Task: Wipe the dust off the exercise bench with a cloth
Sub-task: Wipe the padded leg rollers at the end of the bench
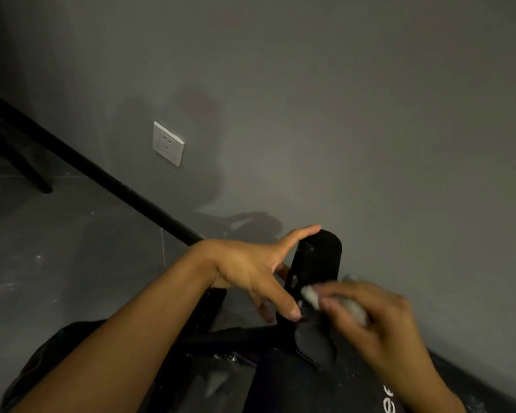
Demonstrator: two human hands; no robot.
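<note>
Right hand (pixel 379 320) clutches cloth (pixel 310 295) on foam roller pad (pixel 319 257), left hand (pixel 251 266) splayed bracing it; pad may spin, leaving dust.

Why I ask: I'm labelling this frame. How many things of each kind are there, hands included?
Hands: 2 (left hand, right hand)
White cloth: 1
Black padded roller: 1
White wall socket: 1
Total: 5

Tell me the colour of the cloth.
White cloth, bunched in the right hand; head view shows it.
</note>
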